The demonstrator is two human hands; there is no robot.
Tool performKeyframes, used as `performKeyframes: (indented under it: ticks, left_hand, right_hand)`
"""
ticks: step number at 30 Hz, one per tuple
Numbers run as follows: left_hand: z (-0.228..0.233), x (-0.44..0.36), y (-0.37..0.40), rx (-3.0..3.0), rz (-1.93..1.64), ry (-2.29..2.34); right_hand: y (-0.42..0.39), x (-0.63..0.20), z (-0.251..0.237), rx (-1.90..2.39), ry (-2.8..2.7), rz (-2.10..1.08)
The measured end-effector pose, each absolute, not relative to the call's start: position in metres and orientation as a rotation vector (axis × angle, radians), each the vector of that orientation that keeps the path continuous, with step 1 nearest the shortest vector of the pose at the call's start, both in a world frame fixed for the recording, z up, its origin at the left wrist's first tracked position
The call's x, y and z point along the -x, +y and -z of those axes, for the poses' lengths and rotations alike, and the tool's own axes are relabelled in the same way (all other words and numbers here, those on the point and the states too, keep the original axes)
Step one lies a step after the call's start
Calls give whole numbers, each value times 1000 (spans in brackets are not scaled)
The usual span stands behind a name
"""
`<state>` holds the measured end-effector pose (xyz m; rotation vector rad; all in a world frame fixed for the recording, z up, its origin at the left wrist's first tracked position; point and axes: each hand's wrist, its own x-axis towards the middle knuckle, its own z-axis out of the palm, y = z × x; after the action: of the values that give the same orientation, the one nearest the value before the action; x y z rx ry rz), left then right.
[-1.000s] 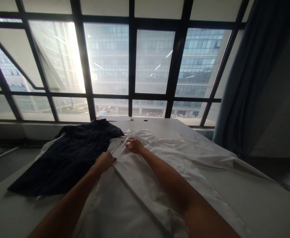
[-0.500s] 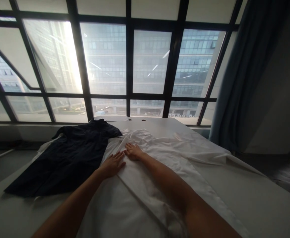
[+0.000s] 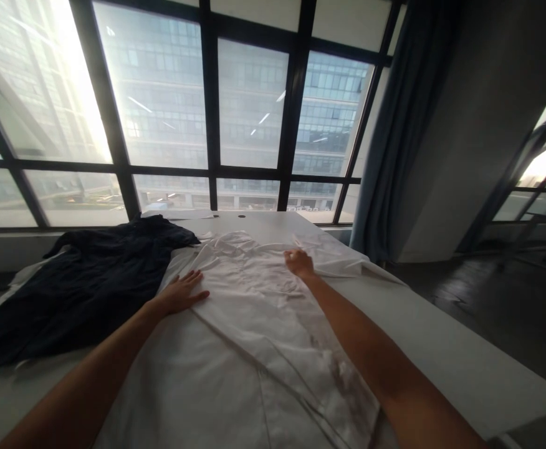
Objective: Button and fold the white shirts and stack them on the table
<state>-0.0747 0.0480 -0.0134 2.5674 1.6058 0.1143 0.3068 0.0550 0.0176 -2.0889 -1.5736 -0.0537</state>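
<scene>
A white garment point(image 3: 249, 330) lies spread out lengthwise on a white table point(image 3: 445, 355). My left hand point(image 3: 179, 294) rests flat on its left side, fingers apart. My right hand point(image 3: 300, 262) is farther away at the garment's right shoulder, where a sleeve runs off to the right; its fingers curl on the cloth, and I cannot tell whether they pinch it. A dark navy garment point(image 3: 81, 287) lies flat to the left, just beside my left hand.
A wall of large windows with dark frames point(image 3: 207, 112) stands behind the table. A blue-grey curtain point(image 3: 394, 131) hangs at the right, next to a grey wall. Dark floor lies to the right of the table edge.
My right hand has slid from the garment's middle out to its right shoulder. My left hand has opened flat on the cloth. The view has turned to the right.
</scene>
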Motion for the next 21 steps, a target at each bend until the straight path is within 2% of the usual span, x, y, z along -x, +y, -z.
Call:
performKeyframes:
  ticks: [5, 10, 13, 16, 19, 21]
  left_hand:
    - [-10, 25, 11, -2592, -196, 1342]
    - [-24, -43, -41, -2628, -246, 783]
    - [-25, -56, -53, -2583, -164, 656]
    - [-25, -52, -57, -2599, -122, 624]
    - [-21, -49, -64, -2733, -275, 646]
    - [-16, -51, -73, -2772, -359, 656]
  right_hand:
    - [23, -395, -17, 2187, -1327, 177]
    - [22, -387, 1, 2025, -1573, 124]
    - [24, -361, -1, 1884, -1781, -17]
    - [20, -334, -7, 1774, -2046, -290]
    - [14, -311, -9, 1700, -2210, -549]
    - [11, -299, -9, 1693, -2230, -610]
